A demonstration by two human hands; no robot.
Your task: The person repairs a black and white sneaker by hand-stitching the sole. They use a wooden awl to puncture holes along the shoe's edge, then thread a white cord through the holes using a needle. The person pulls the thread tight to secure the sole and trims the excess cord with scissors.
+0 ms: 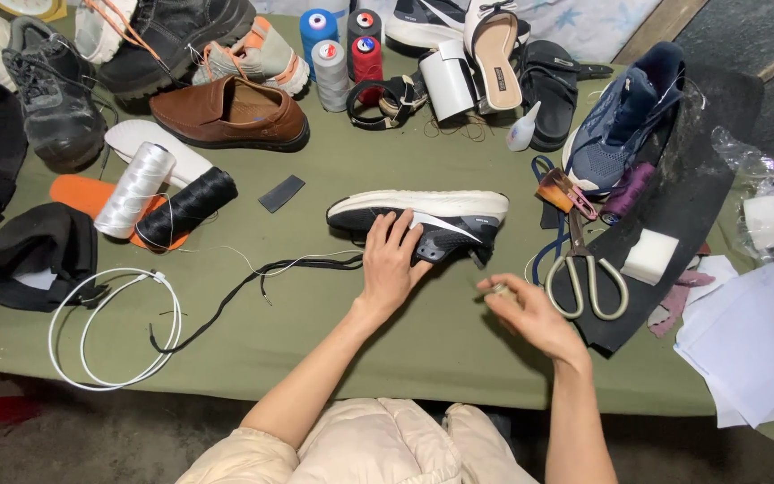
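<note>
In the head view, the left hand point(391, 262) lies flat and spread on the side of a black sneaker with a white sole point(423, 220), pressing it down on its side near the middle of the green-covered desk point(441, 345); the fingers are open and rest on the upper rather than closing round it. The right hand point(530, 314) hovers just to the right of the shoe's heel, its fingertips point(497, 289) pinched shut on something small and pale, too small to tell, possibly a needle or the end of a thread. A thin white thread point(288, 262) and a black lace point(235, 300) trail leftward from the shoe across the cloth. Scissors with pale handles point(584, 273) lie just right of the right hand on a black sheet point(674, 224), beside a white foam block point(649, 256). Further off are a white spool point(134, 190) and a black spool point(188, 208) on the left, a brown leather shoe point(230, 115), upright thread cones point(340, 54) at the back, a blue sneaker point(624, 121) on the right and a coil of white cord point(114, 327) at the near left edge. As a judgement, the step in hand looks like hand repair at the sneaker's heel end, with the shoe being steadied; the next move would call for a firm hold on the shoe and a precise approach of the pinched item to the seam.
</note>
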